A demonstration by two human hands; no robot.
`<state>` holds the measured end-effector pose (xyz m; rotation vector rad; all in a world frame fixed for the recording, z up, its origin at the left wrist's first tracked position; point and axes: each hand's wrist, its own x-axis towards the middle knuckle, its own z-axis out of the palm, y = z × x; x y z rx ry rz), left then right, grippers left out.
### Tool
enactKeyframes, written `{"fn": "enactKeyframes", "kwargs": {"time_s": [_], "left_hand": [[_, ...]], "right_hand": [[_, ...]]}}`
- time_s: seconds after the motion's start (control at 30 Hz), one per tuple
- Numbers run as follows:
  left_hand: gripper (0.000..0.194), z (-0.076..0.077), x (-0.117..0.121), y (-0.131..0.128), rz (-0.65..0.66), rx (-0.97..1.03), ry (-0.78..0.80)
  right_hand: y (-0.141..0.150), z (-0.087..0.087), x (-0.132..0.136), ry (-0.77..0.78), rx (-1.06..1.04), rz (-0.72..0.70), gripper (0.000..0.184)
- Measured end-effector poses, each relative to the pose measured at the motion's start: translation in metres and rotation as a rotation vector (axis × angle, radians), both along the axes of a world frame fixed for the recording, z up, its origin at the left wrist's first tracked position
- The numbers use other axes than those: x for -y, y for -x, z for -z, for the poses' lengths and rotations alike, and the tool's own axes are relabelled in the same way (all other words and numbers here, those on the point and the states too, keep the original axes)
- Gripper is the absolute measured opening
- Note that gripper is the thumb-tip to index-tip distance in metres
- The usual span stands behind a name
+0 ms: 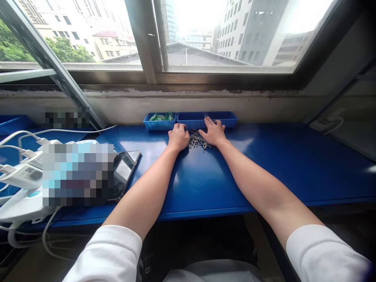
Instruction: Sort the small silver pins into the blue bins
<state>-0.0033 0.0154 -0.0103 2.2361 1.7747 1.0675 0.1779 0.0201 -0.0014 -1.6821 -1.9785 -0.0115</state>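
Metal fasteners [197,140] heaped loosely on blue bench [317,164], between left hand [178,137] and right hand [213,132], both laid open, nothing grasped. Fasteners light, stiff, slippery; best pinched singly by shank.

Open table on your right, crowded on your left

Your right grip [213,132] has free passage rightward across the bare blue table [293,172]. Two blue trays [207,119] and the wall [188,109] behind them block the far side. Left of your left grip [178,138], a phone [123,174] and white cables [17,156] stand in the way.
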Motion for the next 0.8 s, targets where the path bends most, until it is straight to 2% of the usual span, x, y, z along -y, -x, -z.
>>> {"fn": "enactKeyframes", "kwargs": {"time_s": [0.4, 0.5, 0.67, 0.8], "left_hand": [[0.027, 0.0, 0.001, -0.001, 0.018, -0.035, 0.035], [0.028, -0.001, 0.001, -0.001, 0.024, -0.048, 0.034], [0.035, -0.003, 0.003, 0.0, 0.15, -0.091, 0.044], [0.041, -0.003, 0.005, 0.001, 0.26, -0.131, 0.041]], "right_hand": [[-0.003, 0.003, -0.006, 0.014, -0.021, -0.068, 0.066], [-0.003, 0.003, -0.003, -0.032, -0.049, -0.082, 0.064], [-0.005, 0.001, 0.006, -0.14, -0.082, -0.166, 0.042], [-0.003, 0.003, 0.011, -0.03, -0.033, -0.254, 0.031]]}}
